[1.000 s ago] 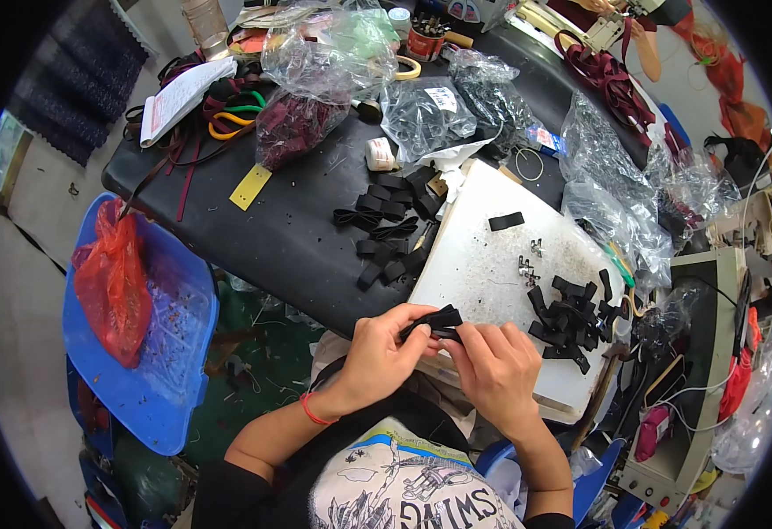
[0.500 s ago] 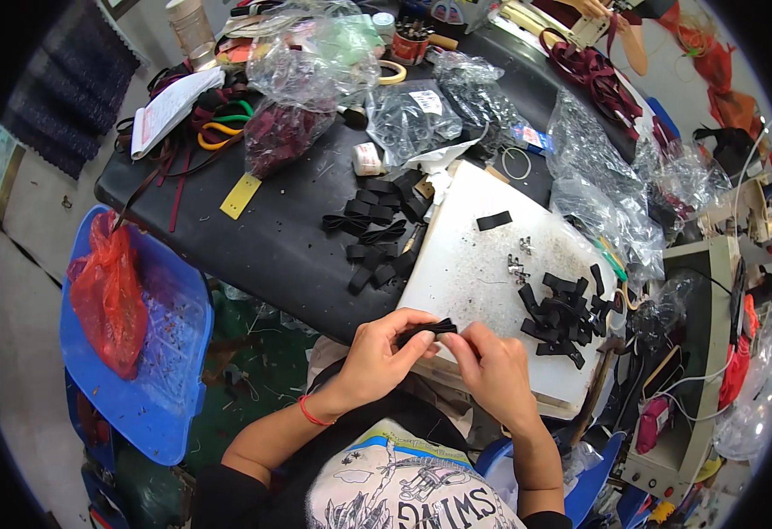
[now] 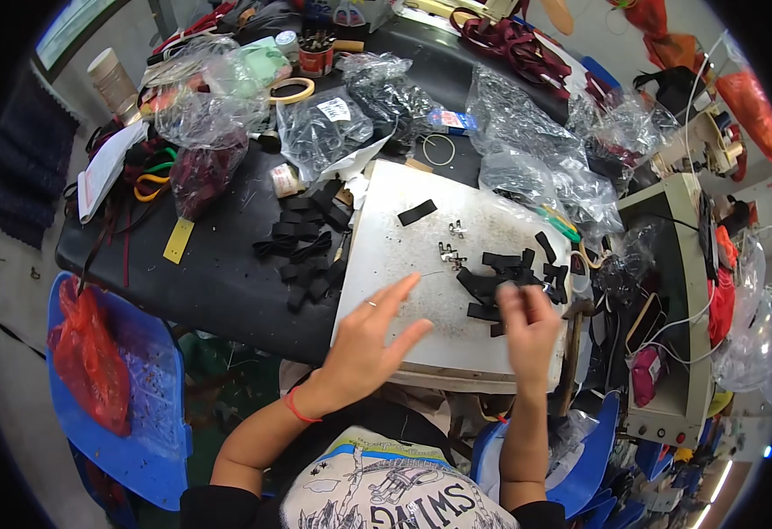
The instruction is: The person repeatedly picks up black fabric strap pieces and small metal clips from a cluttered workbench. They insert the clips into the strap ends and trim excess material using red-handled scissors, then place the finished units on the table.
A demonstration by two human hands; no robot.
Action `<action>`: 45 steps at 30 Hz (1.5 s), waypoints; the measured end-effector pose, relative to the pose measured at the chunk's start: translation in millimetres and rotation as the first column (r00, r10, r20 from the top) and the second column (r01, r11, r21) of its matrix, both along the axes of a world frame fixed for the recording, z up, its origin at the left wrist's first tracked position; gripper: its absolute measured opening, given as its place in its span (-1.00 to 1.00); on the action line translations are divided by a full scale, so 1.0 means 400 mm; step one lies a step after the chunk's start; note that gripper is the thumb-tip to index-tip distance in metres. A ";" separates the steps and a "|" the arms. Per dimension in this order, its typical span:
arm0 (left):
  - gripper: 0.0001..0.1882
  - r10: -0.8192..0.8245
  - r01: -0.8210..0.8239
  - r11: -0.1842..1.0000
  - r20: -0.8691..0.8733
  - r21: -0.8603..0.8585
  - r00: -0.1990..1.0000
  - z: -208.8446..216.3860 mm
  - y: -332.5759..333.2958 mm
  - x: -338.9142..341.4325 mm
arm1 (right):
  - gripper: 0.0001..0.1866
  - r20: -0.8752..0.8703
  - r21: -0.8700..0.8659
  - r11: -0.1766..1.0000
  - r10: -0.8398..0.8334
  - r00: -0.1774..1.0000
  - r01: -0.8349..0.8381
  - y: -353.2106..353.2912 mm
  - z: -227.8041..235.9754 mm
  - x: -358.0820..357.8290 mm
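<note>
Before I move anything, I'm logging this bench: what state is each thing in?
Left hand: open, nothing visible in it
Right hand: blurred, at the black pieces; grip unclear
Black pieces: loosely heaped
White board: flat, smudged
Yellow card: lying flat
Tape roll: lying flat
Red can: upright, filled
Red bag: crumpled

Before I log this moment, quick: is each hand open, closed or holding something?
Left hand: open, nothing visible in it, over the white board.
Right hand: fingers bent at the black strips; blurred, grip cannot be told.
</note>
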State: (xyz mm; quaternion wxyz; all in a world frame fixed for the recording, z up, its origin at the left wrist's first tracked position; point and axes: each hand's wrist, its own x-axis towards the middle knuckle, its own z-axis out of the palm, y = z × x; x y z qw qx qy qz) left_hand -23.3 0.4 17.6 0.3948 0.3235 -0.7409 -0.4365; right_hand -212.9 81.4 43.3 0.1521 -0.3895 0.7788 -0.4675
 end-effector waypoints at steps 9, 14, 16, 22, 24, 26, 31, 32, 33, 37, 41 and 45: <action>-0.79 -0.068 0.068 0.984 -0.005 0.162 0.998 -0.004 0.004 0.028 | -0.82 -0.576 0.206 0.977 0.169 0.800 -0.058 -0.099 -0.030 -0.035; -0.82 -0.043 0.049 0.986 -0.040 0.158 0.998 -0.009 0.016 0.048 | -0.82 -0.576 0.498 0.867 0.302 0.760 0.033 -0.182 -0.054 0.034; -0.82 -0.022 0.029 0.985 -0.045 0.168 0.999 -0.016 0.011 0.058 | -0.82 -0.582 0.443 0.897 0.280 0.763 0.009 -0.190 -0.063 0.044; -0.82 -0.004 0.013 0.986 -0.057 0.166 0.998 -0.032 0.011 0.073 | -0.88 -0.635 0.353 0.934 0.287 0.717 -0.061 -0.196 -0.086 0.059; -0.82 -0.002 0.012 0.987 -0.066 0.159 0.998 -0.035 0.008 0.073 | -0.88 -0.593 0.289 0.941 0.322 0.738 -0.178 -0.198 -0.097 0.060; -0.83 0.000 0.013 0.983 -0.072 0.183 0.997 -0.033 0.004 0.072 | -0.86 -0.508 0.227 0.940 0.338 0.792 -0.256 -0.201 -0.107 0.054; -0.81 -0.010 0.028 0.973 -0.078 0.228 0.997 -0.028 -0.013 0.075 | -0.80 -0.117 0.208 0.933 0.323 0.939 -0.295 -0.217 -0.075 0.066; -0.79 -0.012 0.031 0.972 -0.082 0.234 0.997 -0.029 -0.017 0.074 | -0.80 -0.117 0.188 0.931 0.339 0.933 -0.314 -0.216 -0.080 0.062; -0.78 -0.015 0.035 0.970 -0.088 0.240 0.996 -0.028 -0.022 0.072 | -0.80 -0.118 0.168 0.928 0.354 0.928 -0.332 -0.213 -0.089 0.054; -0.73 0.086 -0.043 0.956 -0.139 0.291 0.986 -0.026 -0.051 0.059 | -0.82 0.230 0.152 0.870 0.431 0.872 -0.470 -0.195 -0.043 0.080; -0.77 -0.097 0.213 0.760 -0.218 0.614 0.971 -0.019 -0.071 0.071 | -0.84 0.457 0.073 0.784 0.524 0.719 -0.617 -0.156 -0.010 0.102; -0.81 -0.101 0.178 0.752 -0.155 0.635 0.983 -0.008 -0.056 0.080 | -0.87 0.388 0.156 0.751 0.550 0.739 -0.641 -0.130 0.002 0.102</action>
